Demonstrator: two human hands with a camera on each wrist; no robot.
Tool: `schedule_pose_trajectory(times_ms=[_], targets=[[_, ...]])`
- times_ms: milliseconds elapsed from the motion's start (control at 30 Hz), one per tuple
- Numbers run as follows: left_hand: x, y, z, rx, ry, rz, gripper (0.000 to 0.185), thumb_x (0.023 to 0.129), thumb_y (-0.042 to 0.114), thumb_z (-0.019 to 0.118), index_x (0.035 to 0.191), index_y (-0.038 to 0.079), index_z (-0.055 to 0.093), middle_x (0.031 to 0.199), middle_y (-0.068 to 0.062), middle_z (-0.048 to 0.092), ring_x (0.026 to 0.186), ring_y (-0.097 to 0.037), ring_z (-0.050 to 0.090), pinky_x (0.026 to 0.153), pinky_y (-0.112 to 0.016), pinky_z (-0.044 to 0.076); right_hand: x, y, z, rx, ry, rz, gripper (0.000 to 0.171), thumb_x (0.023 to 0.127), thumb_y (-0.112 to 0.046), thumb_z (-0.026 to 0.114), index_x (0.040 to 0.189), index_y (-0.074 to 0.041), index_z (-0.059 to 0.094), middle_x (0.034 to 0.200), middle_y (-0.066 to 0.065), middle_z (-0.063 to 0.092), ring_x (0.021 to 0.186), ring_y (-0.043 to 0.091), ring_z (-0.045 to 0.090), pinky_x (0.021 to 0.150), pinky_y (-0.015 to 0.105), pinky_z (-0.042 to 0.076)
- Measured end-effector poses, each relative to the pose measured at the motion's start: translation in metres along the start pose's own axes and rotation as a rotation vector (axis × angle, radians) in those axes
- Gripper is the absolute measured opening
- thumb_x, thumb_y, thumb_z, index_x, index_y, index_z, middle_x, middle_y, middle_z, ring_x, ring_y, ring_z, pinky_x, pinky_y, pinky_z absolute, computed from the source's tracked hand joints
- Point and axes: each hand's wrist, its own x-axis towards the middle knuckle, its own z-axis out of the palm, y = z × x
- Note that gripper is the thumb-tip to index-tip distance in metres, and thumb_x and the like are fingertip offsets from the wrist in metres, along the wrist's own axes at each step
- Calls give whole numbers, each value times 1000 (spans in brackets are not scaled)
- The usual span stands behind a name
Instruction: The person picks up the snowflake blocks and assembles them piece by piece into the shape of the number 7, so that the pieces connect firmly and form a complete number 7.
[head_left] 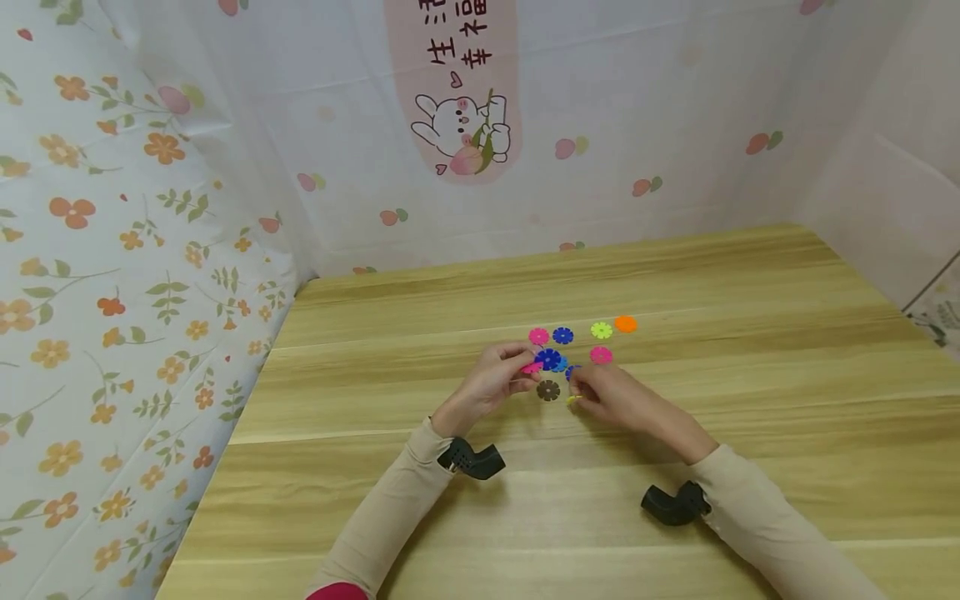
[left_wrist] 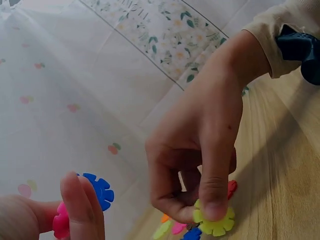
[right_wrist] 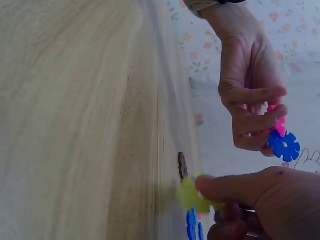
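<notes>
Two pinching grips
The left hand [head_left: 491, 379] pinches a pink disc [left_wrist: 61, 223] joined to a blue disc [right_wrist: 292, 150]; the right hand [head_left: 618, 398] pinches a yellow disc [left_wrist: 218, 228], thumb against finger

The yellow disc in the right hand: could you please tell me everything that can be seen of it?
The yellow disc is thin and flat, with a notched, petal-like rim, and looks like plastic. The right hand pinches it, the thumb covering its middle in the left wrist view. In the head view only a small bit shows, just right of the brown disc; in the right wrist view it is blurred. Whether it touches the table I cannot tell.
</notes>
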Motion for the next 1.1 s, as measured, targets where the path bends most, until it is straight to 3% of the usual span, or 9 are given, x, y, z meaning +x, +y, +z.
schedule_pose_trajectory(times_ms=[167, 333, 467, 667, 867, 1000, 1100], targets=[[0, 1, 2, 36, -14, 15, 31, 97, 3, 46, 126, -8, 46, 78, -3, 53, 58, -8, 56, 53, -16, 47, -3, 1, -16, 149, -44, 105, 23, 91, -18, 61, 70, -11, 57, 59, -5, 43, 51, 7, 38, 47, 22, 32], [-1, 2, 2, 76, -20, 54, 29, 98, 3, 42, 124, -7, 48, 73, -3, 50, 56, -9, 51, 52, -18, 45, -6, -1, -37, 456, 20, 265, 35, 96, -28, 53, 71, -3, 56, 60, 15, 47, 47, 15, 39, 43, 25, 33], [-4, -1, 2, 192, -30, 82, 32, 100, 7, 38, 129, -5, 48, 67, -2, 45, 52, -8, 45, 50, -20, 39, -5, -9, -37, 629, 67, 317, 40, 97, -27, 50, 70, 2, 52, 60, 18, 45, 44, 17, 36, 40, 26, 32], [-6, -7, 9, 334, -37, 128, 29, 99, 7, 37, 121, -4, 52, 61, -1, 43, 49, -8, 40, 47, -20, 34, -2, -14, -26, 722, 104, 335, 43, 99, -22, 47, 70, 10, 47, 56, 6, 41, 40, 11, 31, 38, 22, 27], [-6, -13, 15, 387, -87, 160, 25, 100, 8, 36, 113, -5, 54, 59, -1, 43, 48, -9, 39, 46, -21, 32, -4, -12, -23, 794, 92, 377, 36, 100, -17, 43, 74, 8, 50, 54, 4, 39, 41, 9, 30, 39, 20, 25], [-6, -14, 16, 400, -72, 194, 24, 100, 7, 36, 110, -5, 54, 59, -3, 43, 48, -10, 39, 45, -22, 33, -2, -10, -24, 834, 67, 370, 33, 99, -16, 42, 84, 12, 51, 56, 2, 40, 43, 9, 31, 41, 22, 26], [-5, -13, 16, 376, -69, 219, 23, 100, 7, 37, 109, -6, 54, 61, -4, 44, 49, -10, 41, 46, -22, 35, -2, -9, -25, 857, 82, 381, 34, 99, -16, 42, 84, 15, 48, 57, 3, 39, 43, 9, 27, 42, 27, 22]])
